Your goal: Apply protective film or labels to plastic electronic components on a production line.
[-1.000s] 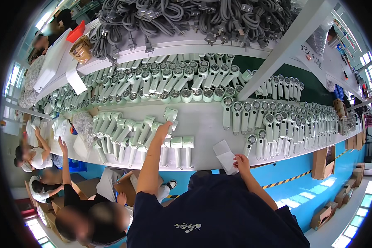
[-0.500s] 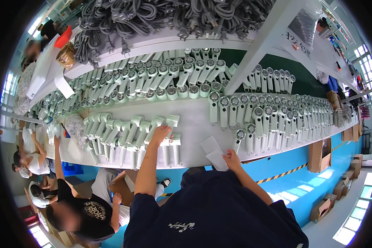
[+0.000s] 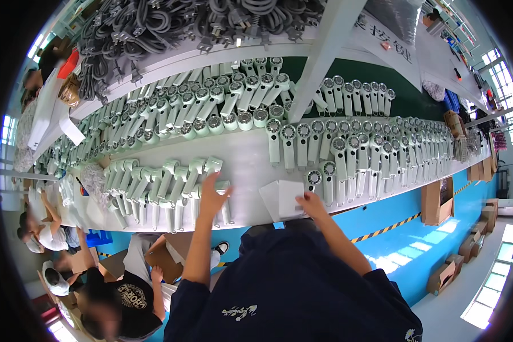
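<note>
My left hand (image 3: 212,196) is open, its fingers apart and nothing in them, at the right end of a group of pale green hair dryers (image 3: 179,176). The fingertips are close to the end dryer's head (image 3: 213,165); I cannot tell whether they touch it. Between thumb and fingers, my right hand (image 3: 312,205) pinches the right edge of a white paper sheet (image 3: 290,196) at the table's near edge. A second white sheet (image 3: 269,200) lies partly under it. Right of that hand, more hair dryers (image 3: 328,176) stand in rows, round grilles up.
A shelf (image 3: 222,54) above the table carries grey power cords (image 3: 154,25). Its slanting post (image 3: 325,57) comes down among the dryers. A co-worker (image 3: 125,302) sits at the left beside an open carton (image 3: 168,251). Another carton (image 3: 437,202) stands right of the table.
My left hand has come off the end hair dryer and opened. My right hand has moved the paper sheet forward over the table. The whole view has shifted a little.
</note>
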Demonstrator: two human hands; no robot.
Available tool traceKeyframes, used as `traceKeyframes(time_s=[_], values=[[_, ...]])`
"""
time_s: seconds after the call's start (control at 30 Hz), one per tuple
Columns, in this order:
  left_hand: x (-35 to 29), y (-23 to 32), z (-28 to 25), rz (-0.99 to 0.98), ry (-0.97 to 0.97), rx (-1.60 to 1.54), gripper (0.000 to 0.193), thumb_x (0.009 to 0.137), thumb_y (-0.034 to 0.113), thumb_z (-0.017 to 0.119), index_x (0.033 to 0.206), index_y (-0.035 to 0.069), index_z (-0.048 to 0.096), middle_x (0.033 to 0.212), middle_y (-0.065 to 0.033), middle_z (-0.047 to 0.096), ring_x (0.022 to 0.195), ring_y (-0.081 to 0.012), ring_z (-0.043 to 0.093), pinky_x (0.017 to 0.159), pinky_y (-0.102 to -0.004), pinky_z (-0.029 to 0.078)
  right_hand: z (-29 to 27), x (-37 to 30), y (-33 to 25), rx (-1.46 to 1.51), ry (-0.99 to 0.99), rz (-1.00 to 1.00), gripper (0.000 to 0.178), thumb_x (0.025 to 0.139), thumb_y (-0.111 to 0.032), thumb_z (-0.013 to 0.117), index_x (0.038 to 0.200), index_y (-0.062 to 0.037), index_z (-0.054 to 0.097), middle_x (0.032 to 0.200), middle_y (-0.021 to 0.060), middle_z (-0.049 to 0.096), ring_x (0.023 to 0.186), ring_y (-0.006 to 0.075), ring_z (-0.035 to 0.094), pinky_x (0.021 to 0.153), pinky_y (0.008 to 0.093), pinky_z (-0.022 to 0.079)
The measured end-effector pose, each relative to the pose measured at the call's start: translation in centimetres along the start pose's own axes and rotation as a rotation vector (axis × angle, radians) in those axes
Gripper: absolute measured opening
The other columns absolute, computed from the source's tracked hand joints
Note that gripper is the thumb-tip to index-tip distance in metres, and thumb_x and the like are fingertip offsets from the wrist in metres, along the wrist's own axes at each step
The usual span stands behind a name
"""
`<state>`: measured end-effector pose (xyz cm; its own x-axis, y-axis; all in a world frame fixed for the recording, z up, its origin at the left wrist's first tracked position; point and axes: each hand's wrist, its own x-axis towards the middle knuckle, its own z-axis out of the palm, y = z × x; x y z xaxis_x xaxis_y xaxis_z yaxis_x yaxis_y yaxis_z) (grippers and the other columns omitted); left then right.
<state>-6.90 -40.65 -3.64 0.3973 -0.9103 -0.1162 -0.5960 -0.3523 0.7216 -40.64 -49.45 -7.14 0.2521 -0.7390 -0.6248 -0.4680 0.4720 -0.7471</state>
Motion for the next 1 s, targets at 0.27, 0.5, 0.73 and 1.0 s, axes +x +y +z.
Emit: traceKeyframes(time_s=[0.27,0.5,0.73,1.0], values=[[-5.6,6.2,9.1,0.103,-0.382,-0.405,0.043,0.081,0.024,0.069,0.117,0.003,0.058,0.113,-0.0146,0.063,0.102,-0.0273,0.060,0.099,-0.0401,0.038,1.7,3.6,-8.3,0.465,-0.237,0.206,0.031,0.085,-0.021,0.063,0.108,0.0004,0.059,0.084,0.0042,0.063,0.072,0.0132,0.061,0.057,0.0270,0.048],[-6.6,8.0,9.5,0.038,-0.150,-0.450,0.036,0.081,0.013,0.068,0.112,-0.001,0.059,0.102,-0.0136,0.066,0.095,-0.0206,0.063,0.085,-0.0329,0.047,0.0,2.4,-7.9,0.177,-0.160,-0.328,0.035,0.088,-0.015,0.059,0.121,-0.0019,0.054,0.090,0.0045,0.062,0.080,0.0106,0.059,0.068,0.0267,0.049],[-6.8,15.2,5.3,-0.006,-0.068,-0.789,0.045,0.077,0.007,0.073,0.119,0.003,0.056,0.108,-0.0119,0.061,0.099,-0.0196,0.060,0.086,-0.0312,0.047,-1.3,-3.6,-10.0,0.239,-0.418,-0.309,0.034,0.092,-0.008,0.052,0.125,-0.0023,0.051,0.098,0.0008,0.059,0.087,0.0059,0.054,0.078,0.0215,0.044],[-7.4,13.6,7.8,-0.380,-0.166,-1.042,0.030,0.085,0.003,0.064,0.115,0.002,0.059,0.074,0.0004,0.062,0.068,-0.0060,0.057,0.065,-0.0192,0.047,-2.0,-6.3,-9.1,-0.574,0.116,-0.964,0.035,0.083,-0.014,0.063,0.118,-0.0098,0.059,0.106,0.0088,0.059,0.098,0.0260,0.056,0.085,0.0371,0.045]])
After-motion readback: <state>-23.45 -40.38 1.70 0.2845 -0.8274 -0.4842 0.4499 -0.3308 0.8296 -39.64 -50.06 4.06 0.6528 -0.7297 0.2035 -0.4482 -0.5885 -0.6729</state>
